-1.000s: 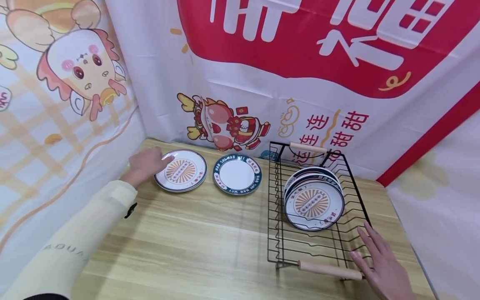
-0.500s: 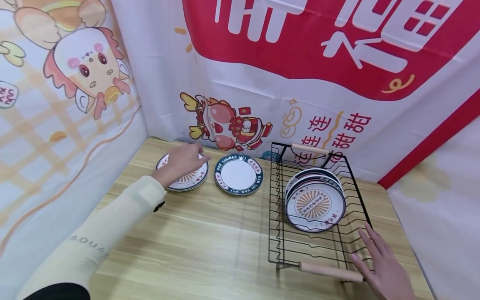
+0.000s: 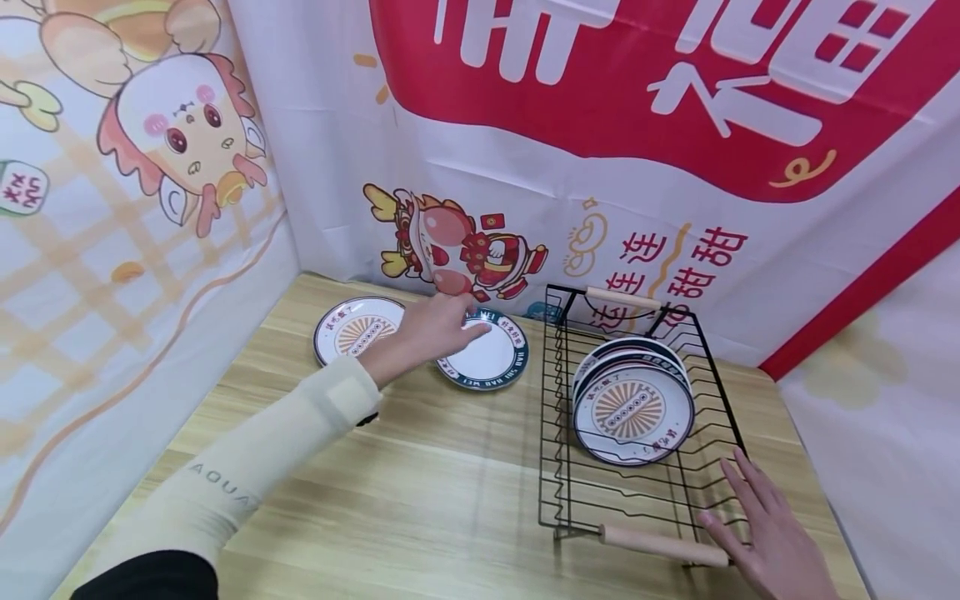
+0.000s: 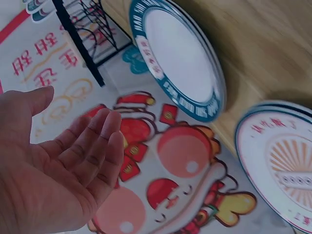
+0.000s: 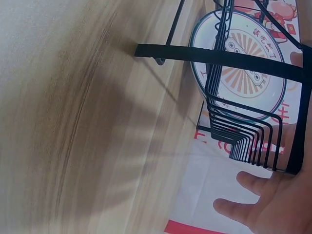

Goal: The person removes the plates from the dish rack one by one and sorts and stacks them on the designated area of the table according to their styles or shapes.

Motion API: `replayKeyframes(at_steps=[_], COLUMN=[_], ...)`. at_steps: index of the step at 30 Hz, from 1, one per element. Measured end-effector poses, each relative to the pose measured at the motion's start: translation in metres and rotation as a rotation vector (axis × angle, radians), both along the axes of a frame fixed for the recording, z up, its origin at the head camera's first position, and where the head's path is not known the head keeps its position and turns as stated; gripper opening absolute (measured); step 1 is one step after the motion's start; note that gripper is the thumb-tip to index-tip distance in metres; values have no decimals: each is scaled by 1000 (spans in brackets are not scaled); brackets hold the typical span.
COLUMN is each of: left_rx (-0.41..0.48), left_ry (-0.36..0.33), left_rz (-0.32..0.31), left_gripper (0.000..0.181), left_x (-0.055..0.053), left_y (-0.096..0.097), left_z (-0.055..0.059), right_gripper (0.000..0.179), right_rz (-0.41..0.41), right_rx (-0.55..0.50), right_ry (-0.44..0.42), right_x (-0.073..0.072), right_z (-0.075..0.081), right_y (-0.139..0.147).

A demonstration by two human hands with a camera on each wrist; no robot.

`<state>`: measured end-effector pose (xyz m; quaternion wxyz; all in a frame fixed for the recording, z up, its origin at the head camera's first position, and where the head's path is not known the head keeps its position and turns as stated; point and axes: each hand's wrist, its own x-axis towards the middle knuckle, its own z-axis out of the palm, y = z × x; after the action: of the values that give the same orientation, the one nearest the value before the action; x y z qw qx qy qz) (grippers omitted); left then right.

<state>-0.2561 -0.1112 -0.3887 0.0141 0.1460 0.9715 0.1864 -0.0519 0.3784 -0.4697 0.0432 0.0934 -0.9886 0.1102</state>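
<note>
My left hand (image 3: 435, 329) hovers over the left part of a white plate with a green lettered rim (image 3: 491, 358), holding nothing. In the left wrist view its fingers are loosely bent, apart from the green-rimmed plates (image 4: 183, 63), which show stacked edges. Further left lies a pile of white plates with an orange sunburst (image 3: 360, 323), partly covered by the forearm. A black wire dish rack (image 3: 555, 467) holds several upright, leaning plates, a sunburst plate (image 3: 633, 414) at the front. With fingers spread, my right hand (image 3: 776, 533) rests at the rack's near right corner.
Wooden handles (image 3: 660, 546) span the rack's near and far ends. A printed cloth (image 3: 465, 150) hangs behind the wooden table (image 3: 420, 500), and another patterned cloth (image 3: 187, 275) borders its left side.
The left hand has moved right, from the sunburst plates across to above the green-rimmed plate. My right hand stays at the rack corner, and the plates lie as before.
</note>
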Motion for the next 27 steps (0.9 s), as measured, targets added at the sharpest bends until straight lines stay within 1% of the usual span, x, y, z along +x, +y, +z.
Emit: replayKeyframes(at_steps=[5, 8, 11, 17, 23, 27], left_rx=[17, 11, 2, -14, -57, -62], left_ry=[34, 70, 89, 65, 73, 63], left_rz=[-89, -139, -179, -247, -315, -367], left_gripper=[45, 44, 44, 41, 39, 39], left_x=[4, 7, 8, 12, 15, 19], left_y=[28, 44, 59, 85, 113, 129], left_z=[4, 5, 6, 10, 11, 12], right_gripper=[87, 88, 90, 93, 95, 95], right_rz=[-2, 1, 1, -7, -5, -4], right_rx=[7, 5, 7, 26, 27, 25], right_ry=[-18, -23, -40, -95, -116, -125], right_x=[-1, -2, -4, -8, -12, -13], right_z=[2, 3, 5, 10, 12, 11], right_y=[0, 0, -1, -2, -3, -3])
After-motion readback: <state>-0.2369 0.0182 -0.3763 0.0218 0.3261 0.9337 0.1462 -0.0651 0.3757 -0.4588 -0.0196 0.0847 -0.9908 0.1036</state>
